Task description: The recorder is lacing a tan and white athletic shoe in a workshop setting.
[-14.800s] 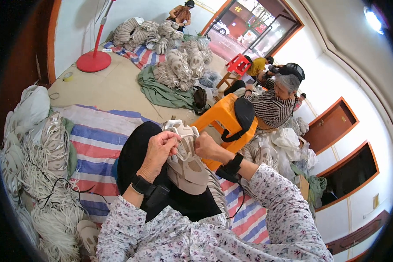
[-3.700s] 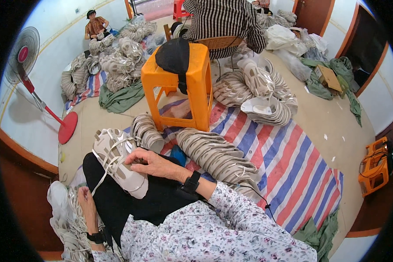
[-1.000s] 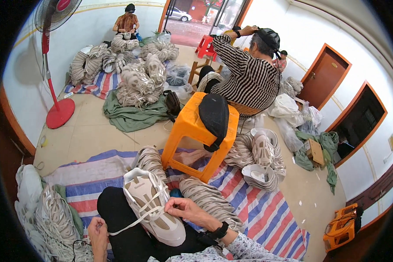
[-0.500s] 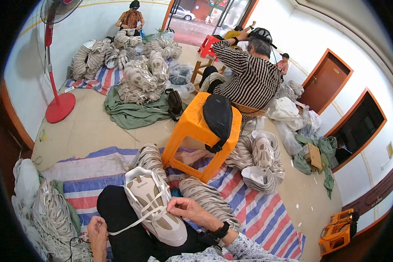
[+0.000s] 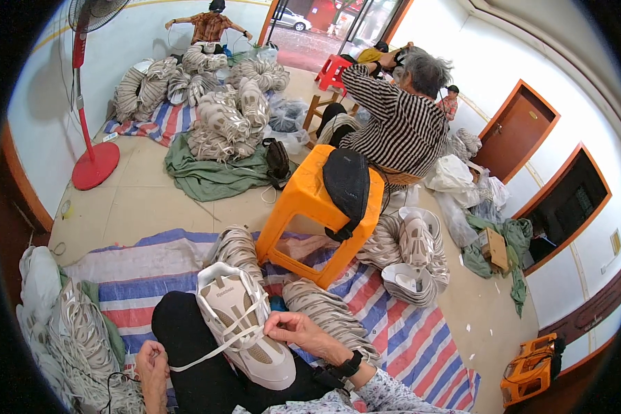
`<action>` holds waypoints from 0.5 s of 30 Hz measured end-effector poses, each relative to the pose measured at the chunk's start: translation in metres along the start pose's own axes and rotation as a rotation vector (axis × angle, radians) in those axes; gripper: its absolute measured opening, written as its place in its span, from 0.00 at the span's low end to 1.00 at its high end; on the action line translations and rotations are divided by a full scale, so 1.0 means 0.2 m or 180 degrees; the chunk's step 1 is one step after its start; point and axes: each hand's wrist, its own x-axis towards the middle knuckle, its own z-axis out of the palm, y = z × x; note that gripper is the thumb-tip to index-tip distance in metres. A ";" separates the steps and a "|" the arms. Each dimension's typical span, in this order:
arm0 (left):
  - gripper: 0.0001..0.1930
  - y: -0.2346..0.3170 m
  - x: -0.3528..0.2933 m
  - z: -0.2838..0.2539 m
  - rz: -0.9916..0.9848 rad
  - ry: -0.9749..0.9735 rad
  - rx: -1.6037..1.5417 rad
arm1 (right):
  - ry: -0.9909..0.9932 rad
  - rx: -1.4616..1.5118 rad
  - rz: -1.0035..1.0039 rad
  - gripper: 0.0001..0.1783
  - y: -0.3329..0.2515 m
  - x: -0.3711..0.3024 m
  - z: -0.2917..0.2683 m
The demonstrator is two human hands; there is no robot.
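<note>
A white-and-beige shoe upper [image 5: 269,364] lies across my black-clad lap with its toe toward me. A flat off-white shoelace [image 5: 203,358] crosses its opening and runs taut from the shoe to my left hand [image 5: 153,366]. That hand is closed, pinching the lace beside my left thigh. My right hand [image 5: 298,330], with a black band on the wrist, is closed at the shoe's right side, finger and thumb pinching the lace near the eyelets. Just beyond it lies a row of nested shoe uppers [image 5: 328,314].
An orange stool [image 5: 283,200] bearing a black waist bag [image 5: 345,183] stands ahead on a striped sheet [image 5: 145,290]. Bundled shoe uppers [image 5: 83,345] lie at my left, with others [image 5: 417,255] right of the stool. A co-worker in stripes [image 5: 393,131] sits beyond. A red-based fan [image 5: 95,165] stands left.
My hands and the shoe upper hold almost the same place. The striped-shirt co-worker's cap has come off the head. The person by the far wall has spread both arms wide.
</note>
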 end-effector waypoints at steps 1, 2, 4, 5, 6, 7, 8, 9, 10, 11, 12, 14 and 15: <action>0.02 0.00 0.00 0.00 -0.0008 0.0003 -0.0001 | -0.0007 0.0024 -0.0024 0.07 0.00 0.00 0.00; 0.02 0.01 -0.01 0.00 -0.0054 0.0003 0.0012 | -0.0013 0.0047 -0.0048 0.07 0.00 0.00 0.00; 0.02 0.02 -0.01 0.00 -0.0114 0.0003 0.0016 | 0.0004 0.0044 -0.0043 0.07 0.00 0.00 0.00; 0.02 0.02 -0.01 0.00 -0.0055 -0.0026 0.0010 | 0.0022 0.0043 -0.0049 0.07 0.00 0.00 0.00; 0.02 0.02 -0.01 0.00 0.0004 -0.0049 0.0005 | 0.0017 0.0040 -0.0034 0.07 0.01 0.00 0.00; 0.02 0.01 -0.01 -0.01 -0.0010 -0.0041 -0.0002 | 0.0030 0.0044 -0.0032 0.06 0.02 0.01 -0.01; 0.02 0.00 -0.01 -0.01 -0.0022 -0.0047 -0.0053 | 0.0043 0.0049 -0.0028 0.06 0.02 0.01 -0.01; 0.02 -0.01 -0.01 -0.01 -0.0036 -0.0052 -0.0104 | 0.0038 0.0046 -0.0007 0.06 0.03 0.01 -0.01; 0.02 -0.01 -0.01 -0.02 -0.0055 -0.0048 -0.0117 | 0.0055 0.0094 0.0024 0.06 0.03 0.02 -0.02; 0.02 0.00 -0.01 -0.02 -0.0055 -0.0048 -0.0070 | 0.0072 0.0142 0.0056 0.05 0.04 0.02 -0.02; 0.02 0.00 0.00 -0.02 -0.0054 -0.0047 -0.0027 | 0.0071 0.0134 0.0080 0.05 0.03 0.02 -0.02; 0.02 0.00 0.00 -0.02 -0.0084 -0.0059 -0.0126 | 0.0087 0.0124 0.0119 0.04 0.03 0.02 -0.03; 0.02 0.01 0.00 -0.02 -0.0091 -0.0078 -0.0214 | 0.0090 0.0112 0.0146 0.04 0.02 0.02 -0.03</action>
